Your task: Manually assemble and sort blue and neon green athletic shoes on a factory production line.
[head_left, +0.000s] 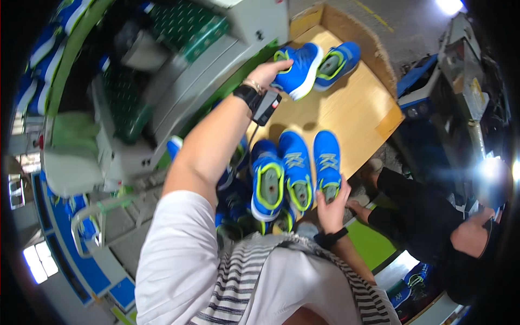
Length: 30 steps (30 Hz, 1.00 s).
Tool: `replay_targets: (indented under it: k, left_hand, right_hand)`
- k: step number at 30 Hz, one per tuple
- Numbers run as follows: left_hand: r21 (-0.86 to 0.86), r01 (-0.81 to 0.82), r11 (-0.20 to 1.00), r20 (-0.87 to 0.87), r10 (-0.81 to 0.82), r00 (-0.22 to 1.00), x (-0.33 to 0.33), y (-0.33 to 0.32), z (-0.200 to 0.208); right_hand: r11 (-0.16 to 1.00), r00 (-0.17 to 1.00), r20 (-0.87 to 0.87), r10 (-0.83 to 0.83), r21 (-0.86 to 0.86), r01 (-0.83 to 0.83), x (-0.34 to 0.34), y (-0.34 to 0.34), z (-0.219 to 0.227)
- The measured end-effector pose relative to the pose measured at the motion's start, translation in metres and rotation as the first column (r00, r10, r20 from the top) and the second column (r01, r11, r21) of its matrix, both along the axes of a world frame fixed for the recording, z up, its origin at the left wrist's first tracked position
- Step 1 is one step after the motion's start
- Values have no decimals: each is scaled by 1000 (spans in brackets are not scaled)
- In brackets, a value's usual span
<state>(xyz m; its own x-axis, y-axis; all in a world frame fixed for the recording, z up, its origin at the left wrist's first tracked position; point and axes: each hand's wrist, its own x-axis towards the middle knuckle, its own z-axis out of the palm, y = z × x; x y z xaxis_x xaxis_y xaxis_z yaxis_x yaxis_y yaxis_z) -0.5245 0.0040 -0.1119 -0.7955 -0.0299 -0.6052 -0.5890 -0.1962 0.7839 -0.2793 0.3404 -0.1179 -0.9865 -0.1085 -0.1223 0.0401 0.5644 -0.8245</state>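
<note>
At the far side of a wooden tabletop (pixel 352 116), my left hand (pixel 268 74) is closed on the heel end of a blue sneaker (pixel 299 73) with a white sole, tilted on its side. Another blue sneaker (pixel 346 54) with lime lining lies right beside it. Nearer to me, my right hand (pixel 332 211) grips the heel of a third sneaker (pixel 326 149), its toe pointing away from me. To its left are two more sneakers, one toe-outward (pixel 295 157) and one with its opening facing up (pixel 268 187). A small black box (pixel 266 108) on a cord hangs at my left wrist.
A raised cardboard edge (pixel 374 46) borders the table's far side. Grey machinery with a green studded belt (pixel 187 27) stands at the left. More blue shoes (pixel 235 206) are crowded below my left arm. A person in black (pixel 428 211) is close by on the right.
</note>
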Motion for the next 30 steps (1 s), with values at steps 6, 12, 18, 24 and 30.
replay_targets:
  k: [6,12,18,24,30]
  left_hand:
    - [388,-191,902,-69,235,970,152,-33,164]
    - [62,-406,912,-357,400,844,313,-76,242]
    - [-36,-413,910,-334,378,863,352,-52,235]
    - [-433,-655,619,-530,413,741,289,-12,94]
    - [-804,-414,427,-409,107,906,270,24,76]
  right_hand:
    - [991,1000,-15,-20,-129,17,3,13,-22]
    - [987,998,-70,1,-158,-12,3,10,-24]
    - [989,994,-109,-28,-148,12,1,18,-37]
    - [988,996,-84,-35,-151,22,1,9,-33]
    - [985,994,-101,-49,-169,32,5,14,-37]
